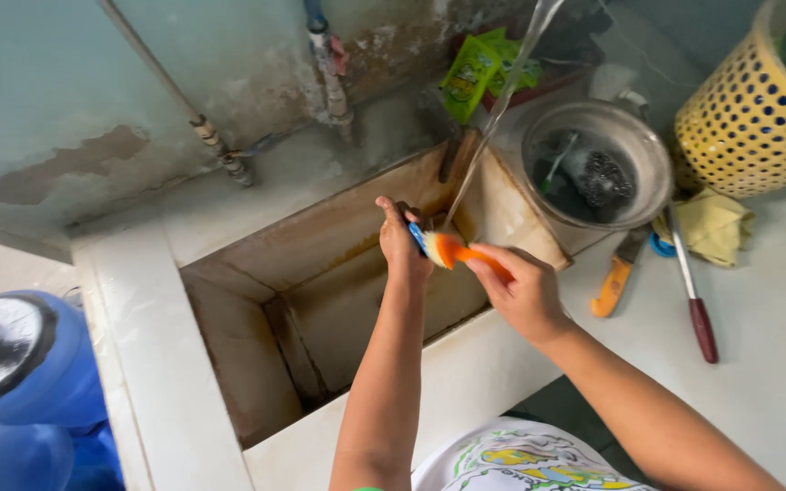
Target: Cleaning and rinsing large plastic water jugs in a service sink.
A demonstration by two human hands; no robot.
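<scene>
A stained, empty sink basin (320,309) occupies frame centre. Above it, under a water stream (493,109), the right hand (525,291) grips an orange brush (452,250) while the left hand (402,245) pinches its bristle end. Upper right, a metal bowl (652,150) holds steel wool (607,177); beside it stands a yellow perforated basket (743,123).

Sink basin (320,309) centre; both hands over it, left hand (402,245) left of right hand (520,291), brush (452,250) between. Bowl (596,164) far right on counter (757,364); basket (748,118) right of bowl; two knives (657,282) near bowl.
</scene>
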